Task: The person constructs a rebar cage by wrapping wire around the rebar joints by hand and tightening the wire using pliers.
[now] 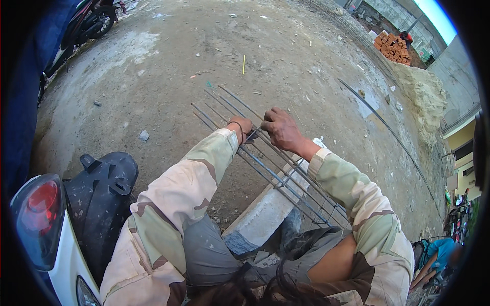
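A long cage of thin steel rebar (271,177), with square stirrups around its lengthwise bars, slants from far left to near right in front of me. My left hand (241,127) is closed around the cage near its far end, its fingertips mostly hidden by the bars. A dark band circles that wrist. My right hand (283,130) is at the cage's right side, fingers curled and pinched against a bar by a stirrup; whatever is between them is too small to make out. Beneath the cage lies a pale concrete block (260,219), between my legs.
A white vehicle's tail with a red light (42,206) and black mudguard (102,194) stands close on my left. A long bar (388,127) lies on the ground at right. Farther off are bricks (393,48), a sand heap (421,86), a motorcycle (84,30) and a person in blue (436,257).
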A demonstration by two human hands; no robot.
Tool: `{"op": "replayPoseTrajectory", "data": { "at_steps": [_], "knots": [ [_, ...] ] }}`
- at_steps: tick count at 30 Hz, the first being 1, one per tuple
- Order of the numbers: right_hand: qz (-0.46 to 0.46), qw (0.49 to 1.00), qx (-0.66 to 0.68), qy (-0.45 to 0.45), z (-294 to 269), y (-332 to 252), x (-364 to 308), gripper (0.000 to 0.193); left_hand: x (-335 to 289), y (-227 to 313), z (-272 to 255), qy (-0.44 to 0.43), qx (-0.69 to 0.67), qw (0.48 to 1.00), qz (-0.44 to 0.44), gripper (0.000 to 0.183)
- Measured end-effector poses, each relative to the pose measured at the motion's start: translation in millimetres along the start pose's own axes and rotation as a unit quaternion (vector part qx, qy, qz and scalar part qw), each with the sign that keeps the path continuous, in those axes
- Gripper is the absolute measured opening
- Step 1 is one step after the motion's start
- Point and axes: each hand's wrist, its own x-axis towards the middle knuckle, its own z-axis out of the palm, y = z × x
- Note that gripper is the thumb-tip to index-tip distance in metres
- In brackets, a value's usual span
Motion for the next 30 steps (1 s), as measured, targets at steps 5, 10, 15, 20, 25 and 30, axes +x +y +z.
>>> {"op": "replayPoseTrajectory", "data": {
  "at_steps": [5,10,15,20,25,30],
  "knots": [
    [-0.031,0.992,-0.055,-0.107,-5.0,-10.4,-7.2,0.011,-7.6,3.6,-3.3,-0.063,0.121,0.990,0.038,0.010],
    [-0.018,0.995,-0.049,-0.079,-0.6,-12.2,0.2,0.012,-47.5,20.2,-1.9,-0.028,-0.050,0.998,-0.016,0.011],
    [-0.074,0.989,-0.077,-0.106,6.0,-10.8,3.1,0.011,-54.8,22.4,-2.6,-0.034,-0.064,0.997,-0.011,0.012],
    [-0.052,0.988,-0.116,-0.089,5.7,-30.1,18.1,0.012,-28.9,9.2,-5.5,-0.049,-0.111,0.993,-0.012,0.013],
    [0.293,0.939,0.003,-0.178,4.3,-38.8,48.7,0.013,-3.4,-0.1,-7.3,-0.103,-0.164,0.981,-0.027,0.025],
    [0.535,0.792,0.271,-0.116,5.5,-21.0,58.8,0.013,-17.6,9.7,-6.6,-0.076,-0.158,0.981,-0.079,0.044]
  ]
}}
